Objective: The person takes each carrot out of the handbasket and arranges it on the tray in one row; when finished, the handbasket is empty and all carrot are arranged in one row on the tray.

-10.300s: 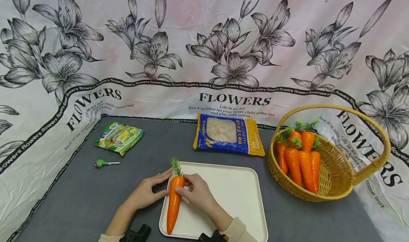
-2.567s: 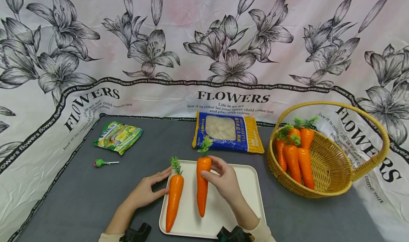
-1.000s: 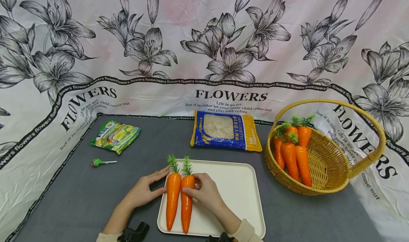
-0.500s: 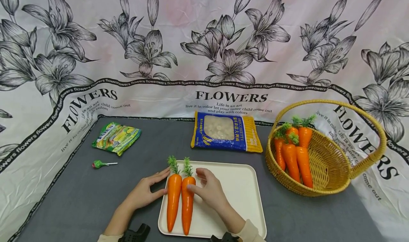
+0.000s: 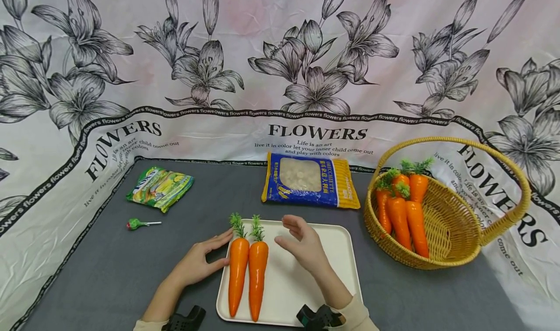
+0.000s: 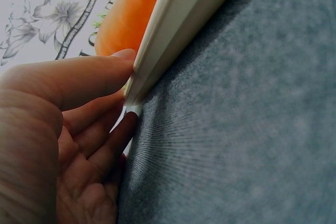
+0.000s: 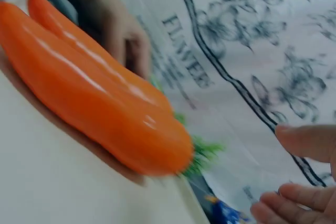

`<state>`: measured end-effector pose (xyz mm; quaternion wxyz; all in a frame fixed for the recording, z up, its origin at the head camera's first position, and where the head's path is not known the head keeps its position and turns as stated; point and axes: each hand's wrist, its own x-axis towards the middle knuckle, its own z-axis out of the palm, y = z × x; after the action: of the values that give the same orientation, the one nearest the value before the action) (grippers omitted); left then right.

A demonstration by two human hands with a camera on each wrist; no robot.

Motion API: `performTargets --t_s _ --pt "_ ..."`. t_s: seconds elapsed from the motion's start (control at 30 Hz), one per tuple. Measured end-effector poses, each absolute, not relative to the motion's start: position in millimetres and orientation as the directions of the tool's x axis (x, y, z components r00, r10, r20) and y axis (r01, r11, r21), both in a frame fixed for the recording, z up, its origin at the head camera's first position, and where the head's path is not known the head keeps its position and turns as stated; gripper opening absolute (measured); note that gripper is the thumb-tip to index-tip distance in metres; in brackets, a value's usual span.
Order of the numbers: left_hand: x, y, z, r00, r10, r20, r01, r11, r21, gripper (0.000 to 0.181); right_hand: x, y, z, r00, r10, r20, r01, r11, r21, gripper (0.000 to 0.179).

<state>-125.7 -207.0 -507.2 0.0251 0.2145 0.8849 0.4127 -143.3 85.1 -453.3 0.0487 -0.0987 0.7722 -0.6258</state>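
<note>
Two toy carrots with green tops lie side by side on the left part of a cream tray [image 5: 315, 272]: the left carrot [image 5: 238, 275] and the right carrot [image 5: 258, 280]. My left hand [image 5: 199, 260] rests at the tray's left edge, fingers extended; in the left wrist view its thumb [image 6: 100, 77] touches the rim beside an orange carrot. My right hand [image 5: 306, 246] hovers over the tray to the right of the carrots, holding nothing, with thumb and fingers spread apart. The right wrist view shows its fingers [image 7: 299, 203] away from the carrots.
A yellow wicker basket [image 5: 455, 224] with a tall handle stands at the right, several carrots [image 5: 399, 219] inside. Behind the tray lies a blue and yellow pasta bag [image 5: 310, 181]. At the left are a green packet [image 5: 161, 187] and a lollipop [image 5: 142, 223].
A second carrot, gone from the basket, came in my right hand and now lies beside the first. My right hand has let go and drawn back rightward. The left hand stays at the tray edge.
</note>
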Motion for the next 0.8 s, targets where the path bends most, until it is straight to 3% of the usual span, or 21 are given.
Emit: performTargets --t_s 0.37,0.8 --pt "-126 -206 -507 -0.91 0.399 0.115 0.342 0.563 0.753 0.054 -158 131 -434 -0.973 -0.173 0.151 -0.191 0.241 -0.952 0.053" --pt "-126 -206 -508 -0.912 0.393 0.12 0.34 0.559 0.756 0.055 -165 206 -412 -0.975 -0.135 0.174 -0.214 0.39 -0.896 0.054"
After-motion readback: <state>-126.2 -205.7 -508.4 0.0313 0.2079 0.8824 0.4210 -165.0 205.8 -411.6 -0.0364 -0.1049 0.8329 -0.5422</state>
